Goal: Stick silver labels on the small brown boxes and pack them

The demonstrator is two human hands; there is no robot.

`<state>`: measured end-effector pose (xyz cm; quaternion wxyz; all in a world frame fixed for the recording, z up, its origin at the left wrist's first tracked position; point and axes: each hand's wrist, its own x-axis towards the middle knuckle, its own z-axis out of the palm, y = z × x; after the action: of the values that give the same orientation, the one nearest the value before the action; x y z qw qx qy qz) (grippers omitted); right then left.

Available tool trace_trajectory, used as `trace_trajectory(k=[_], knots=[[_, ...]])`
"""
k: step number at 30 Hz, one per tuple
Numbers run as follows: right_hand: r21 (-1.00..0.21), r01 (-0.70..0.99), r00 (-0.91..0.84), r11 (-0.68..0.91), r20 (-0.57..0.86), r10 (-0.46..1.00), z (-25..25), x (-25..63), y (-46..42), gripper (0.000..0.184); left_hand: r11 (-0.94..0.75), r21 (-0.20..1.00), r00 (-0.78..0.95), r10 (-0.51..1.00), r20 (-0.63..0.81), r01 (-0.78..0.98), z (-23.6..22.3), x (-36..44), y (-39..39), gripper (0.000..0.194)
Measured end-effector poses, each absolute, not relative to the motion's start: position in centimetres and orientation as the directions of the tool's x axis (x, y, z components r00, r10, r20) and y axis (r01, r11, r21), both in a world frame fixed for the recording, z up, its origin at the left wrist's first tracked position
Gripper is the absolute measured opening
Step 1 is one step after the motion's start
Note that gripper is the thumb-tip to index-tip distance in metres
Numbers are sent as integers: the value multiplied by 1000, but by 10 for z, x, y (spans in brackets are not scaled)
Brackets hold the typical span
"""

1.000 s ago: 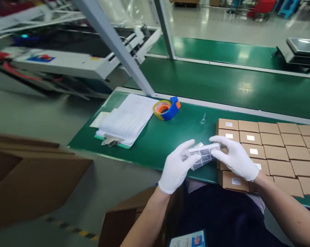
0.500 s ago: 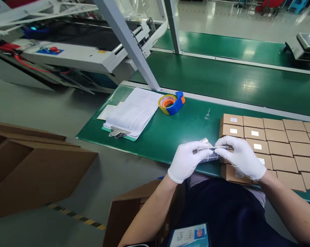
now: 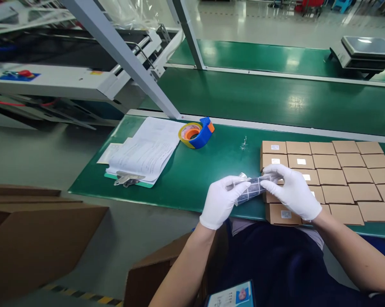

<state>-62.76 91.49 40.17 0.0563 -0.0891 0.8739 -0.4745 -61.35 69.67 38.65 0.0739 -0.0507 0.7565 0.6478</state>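
Both my hands wear white gloves and hold a strip of printed labels [image 3: 251, 190] above the near edge of the green table [image 3: 211, 170]. My left hand [image 3: 222, 201] grips the strip's left end with fingers curled. My right hand [image 3: 291, 192] pinches its right end, hovering over the nearest small brown cardboard boxes [image 3: 326, 179]. These boxes lie in tight rows on the table's right side. Some carry a small white label on top.
A tape dispenser [image 3: 197, 133] with an orange core and blue frame sits mid-table. A clipboard with papers [image 3: 144, 153] lies at left. A grey slanted post [image 3: 122, 55] rises behind. A scale [image 3: 361, 51] stands far right. Large open cartons [image 3: 35, 238] are on the floor at left.
The label strip has turned in my hands, from edge-on to showing its printed face. Both hands stay over the table's near edge.
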Motion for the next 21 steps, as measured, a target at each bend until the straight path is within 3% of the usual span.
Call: trace_trajectory(k=[5, 8, 10, 13, 17, 21], knots=[[-621, -447, -887, 644, 400, -230, 393, -625, 925, 12, 123, 973, -980, 11, -198, -195, 384, -616, 703, 26], [-430, -564, -781, 705, 556, -285, 389, -621, 930, 17, 83, 964, -965, 55, -258, -253, 384, -619, 708, 32], [-382, -603, -728, 700, 622, -287, 390, -618, 931, 21, 89, 957, -957, 59, -283, -277, 383, -621, 710, 35], [-473, -615, -741, 631, 620, -258, 395, -616, 927, 34, 103, 965, -967, 54, -249, -242, 383, -621, 713, 35], [-599, -541, -826, 590, 511, -238, 396, -620, 919, 56, 84, 968, -965, 97, -243, -235, 385, -619, 717, 35], [-469, -583, -784, 663, 538, -310, 388, -621, 916, 52, 95, 961, -955, 129, -269, -258, 388, -617, 718, 34]])
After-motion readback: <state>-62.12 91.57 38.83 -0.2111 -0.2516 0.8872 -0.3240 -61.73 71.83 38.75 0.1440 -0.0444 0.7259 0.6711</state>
